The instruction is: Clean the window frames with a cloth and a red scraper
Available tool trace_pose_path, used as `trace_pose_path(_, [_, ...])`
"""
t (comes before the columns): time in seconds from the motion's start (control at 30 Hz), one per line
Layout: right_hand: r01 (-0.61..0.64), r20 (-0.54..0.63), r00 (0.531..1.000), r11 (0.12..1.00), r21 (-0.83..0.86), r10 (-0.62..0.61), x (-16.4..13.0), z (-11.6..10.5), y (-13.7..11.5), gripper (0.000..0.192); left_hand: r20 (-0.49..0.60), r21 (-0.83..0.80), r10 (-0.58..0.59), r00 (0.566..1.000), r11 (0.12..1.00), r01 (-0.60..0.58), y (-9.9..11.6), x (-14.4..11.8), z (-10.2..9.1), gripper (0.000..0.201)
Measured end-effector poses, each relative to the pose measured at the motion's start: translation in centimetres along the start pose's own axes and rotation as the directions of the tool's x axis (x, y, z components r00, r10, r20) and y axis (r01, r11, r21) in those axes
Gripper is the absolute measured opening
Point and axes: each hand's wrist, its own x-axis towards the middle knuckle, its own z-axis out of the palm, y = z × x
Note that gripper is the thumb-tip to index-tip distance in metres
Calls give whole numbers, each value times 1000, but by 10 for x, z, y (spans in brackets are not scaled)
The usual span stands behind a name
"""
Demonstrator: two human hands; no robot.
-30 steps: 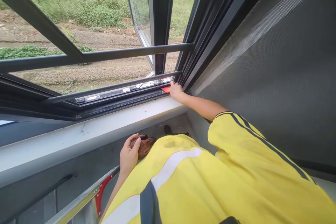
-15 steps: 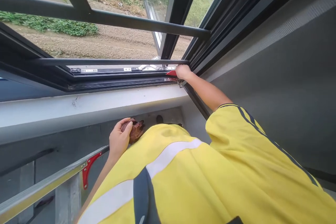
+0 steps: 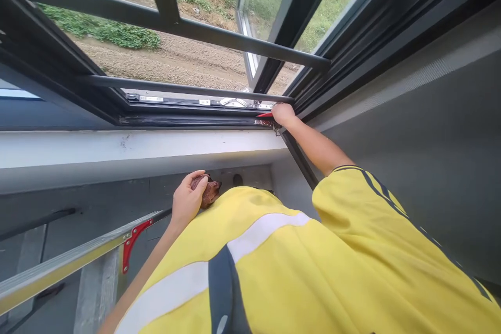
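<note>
My right hand (image 3: pixel 283 114) is closed at the lower right corner of the black window frame (image 3: pixel 188 123), under the lowest bar. From its fingers a thin, flat red piece (image 3: pixel 265 115) sticks out to the left, over the bottom track; most of it is hidden by the hand. Just below, a small metal fitting (image 3: pixel 277 129) shows at the frame's corner. Down by my yellow shirt, my left hand (image 3: pixel 189 199) is curled around a crumpled reddish-brown thing (image 3: pixel 210 191), whose kind I cannot make out.
Dark horizontal bars (image 3: pixel 219 36) cross the window opening. An opened glass sash (image 3: pixel 270 5) stands outside. A white sill (image 3: pixel 156 147) runs below the frame. At lower left is a ladder (image 3: pixel 70 263) with a red bracket (image 3: pixel 133 242). A grey panel (image 3: pixel 422 130) stands at right.
The view has shifted and tilted a little, so the window and both hands appear slightly further right. Both hands keep their hold, the right one still at the frame corner.
</note>
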Motion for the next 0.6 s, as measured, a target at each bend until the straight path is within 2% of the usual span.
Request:
trace_pose_path(0.2, [-28,77,997,999,-29,30,1,-5,5,27,14,-51,-14,1000,999,15,0,-1,0,37])
trace_pose_path(0.3, [-42,41,998,999,-32,43,0,-7,8,28,-19,-63,-16,1000,998,15,-1,-3,-3,37])
trace_pose_path(0.4, [-16,47,999,998,-63,19,1,-3,6,29,-35,-90,-32,999,995,29,0,-4,-5,37])
trace_pose_path(0.6, [33,136,990,996,-81,-22,8,-5,6,26,-41,-109,-58,997,993,53,5,-5,-7,37])
